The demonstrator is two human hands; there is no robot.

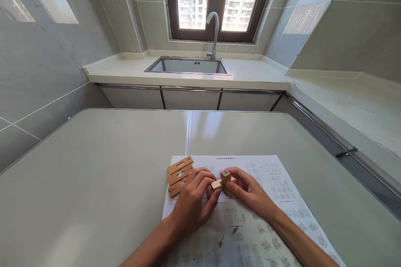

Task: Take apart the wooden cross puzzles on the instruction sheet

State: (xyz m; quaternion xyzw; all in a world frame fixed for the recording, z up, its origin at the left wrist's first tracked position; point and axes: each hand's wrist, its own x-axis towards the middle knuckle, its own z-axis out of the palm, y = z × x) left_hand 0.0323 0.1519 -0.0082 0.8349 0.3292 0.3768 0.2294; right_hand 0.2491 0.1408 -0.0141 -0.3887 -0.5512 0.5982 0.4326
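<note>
Head view: both hands, left (192, 200) and right (250, 192), pinch small wooden puzzle blocks (222, 181) over a printed sheet (275, 183). Three notched wooden bars (179, 175), apparently loose, lie beside the left hand on the tabletop (94, 167).

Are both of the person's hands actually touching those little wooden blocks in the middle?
Touching. The head view shows the left hand and right hand both pinching the joined wooden blocks with their fingertips, above the printed sheet.
</note>
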